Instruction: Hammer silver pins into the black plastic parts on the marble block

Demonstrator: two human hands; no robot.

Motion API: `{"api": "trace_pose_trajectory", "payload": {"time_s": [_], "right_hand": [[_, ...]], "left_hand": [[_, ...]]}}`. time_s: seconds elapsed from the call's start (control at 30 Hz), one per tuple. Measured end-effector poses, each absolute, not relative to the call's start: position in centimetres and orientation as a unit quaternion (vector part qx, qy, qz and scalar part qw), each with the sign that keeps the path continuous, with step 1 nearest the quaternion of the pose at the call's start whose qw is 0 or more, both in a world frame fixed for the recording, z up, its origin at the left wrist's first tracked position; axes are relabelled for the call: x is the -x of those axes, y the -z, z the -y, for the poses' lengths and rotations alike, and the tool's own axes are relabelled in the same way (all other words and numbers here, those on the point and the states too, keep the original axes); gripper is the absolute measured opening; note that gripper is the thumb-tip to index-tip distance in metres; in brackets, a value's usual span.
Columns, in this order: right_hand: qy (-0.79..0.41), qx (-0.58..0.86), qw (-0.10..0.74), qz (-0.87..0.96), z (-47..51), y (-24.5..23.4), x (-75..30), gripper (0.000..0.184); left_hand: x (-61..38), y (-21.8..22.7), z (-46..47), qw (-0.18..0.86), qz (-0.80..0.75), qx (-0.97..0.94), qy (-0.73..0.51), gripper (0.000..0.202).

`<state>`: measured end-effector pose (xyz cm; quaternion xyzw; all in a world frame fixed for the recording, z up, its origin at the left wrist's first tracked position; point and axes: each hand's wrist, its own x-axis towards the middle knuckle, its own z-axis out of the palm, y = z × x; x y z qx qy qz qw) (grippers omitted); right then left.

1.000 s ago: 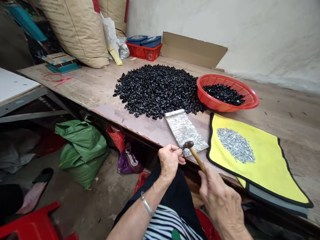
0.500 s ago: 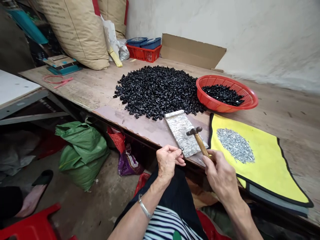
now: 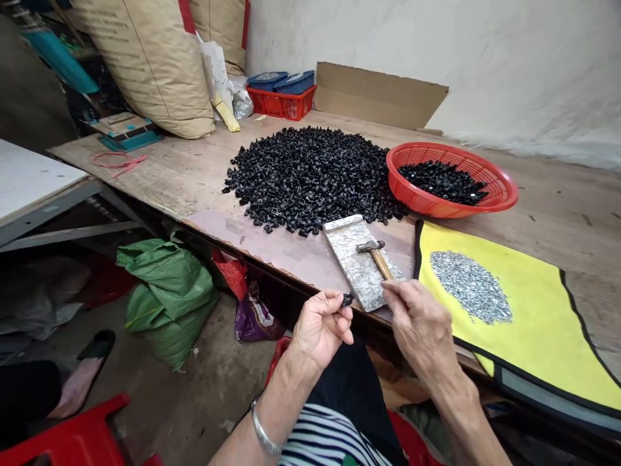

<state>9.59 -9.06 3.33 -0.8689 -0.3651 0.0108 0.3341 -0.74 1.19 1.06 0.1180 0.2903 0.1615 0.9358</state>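
Note:
My left hand [image 3: 320, 327] pinches a small black plastic piece [image 3: 347, 299] just in front of the table edge. My right hand [image 3: 417, 317] grips the wooden handle of a small hammer [image 3: 374, 254], whose metal head lies on a worn metal plate [image 3: 359, 262]. Behind the plate spreads a big heap of black plastic pieces [image 3: 310, 175]. A red basket [image 3: 499, 188] to the right holds more of them. A pile of small silver metal bits [image 3: 470, 286] lies on a yellow cloth [image 3: 533, 336].
Brown sacks [image 3: 150, 65], a red crate with blue trays [image 3: 281, 97] and a cardboard flap [image 3: 378, 97] stand at the back of the wooden table [image 3: 174, 168]. Below are a green bag [image 3: 165, 291], a red stool [image 3: 72, 440] and someone's slippered foot [image 3: 77, 375].
The hammer rose from the plate's near end, then came down flat further up the plate. My left hand drew back off the plate with the black piece pinched in its fingers.

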Motion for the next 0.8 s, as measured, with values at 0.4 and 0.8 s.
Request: {"api": "trace_pose_trajectory", "payload": {"time_s": [0.4, 0.8], "right_hand": [[-0.385, 0.748, 0.505, 0.194, 9.1, -4.1, -6.9, 0.034], [-0.281, 0.753, 0.555, 0.218, 5.6, -9.6, -20.0, 0.022]], "left_hand": [[1.9, -1.4, 0.0, 0.776, -0.304, -0.512, -0.207, 0.010], [1.0, -0.9, 0.0, 0.789, -0.329, -0.479, -0.197, 0.024]]}}
